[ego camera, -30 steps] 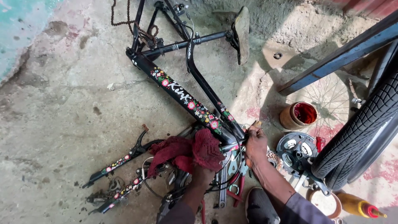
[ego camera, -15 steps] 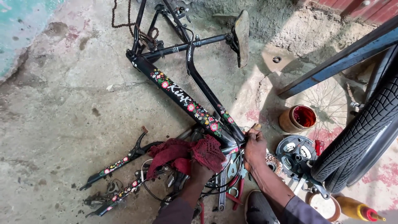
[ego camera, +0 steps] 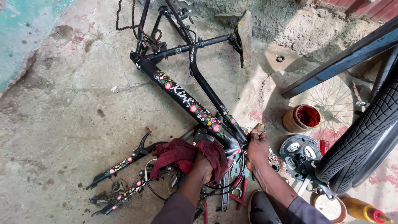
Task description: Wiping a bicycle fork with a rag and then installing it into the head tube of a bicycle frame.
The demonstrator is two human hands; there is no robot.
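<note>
A black bicycle frame (ego camera: 182,94) with flower decals lies upside down on the concrete floor, saddle (ego camera: 244,35) at the far end. My left hand (ego camera: 202,164) presses a dark red rag (ego camera: 178,152) against the frame's lower end, fingers wrapped in the cloth. My right hand (ego camera: 258,146) grips the frame's head end next to it, fingers closed around a small part and a thin cable. The front fork (ego camera: 124,164) with matching decals lies at the left of my hands.
A loose chain (ego camera: 126,20) hangs at the top. A red-filled tin (ego camera: 302,118), a hub plate (ego camera: 299,154), a spoked wheel (ego camera: 331,97) and a thick black tyre (ego camera: 360,132) crowd the right. Pliers and wrenches (ego camera: 232,186) lie under my arms. An oil bottle (ego camera: 365,209) sits bottom right.
Both hands stay on the frame's lower end; the left hand with the rag has shifted slightly. The view has tilted a little.
</note>
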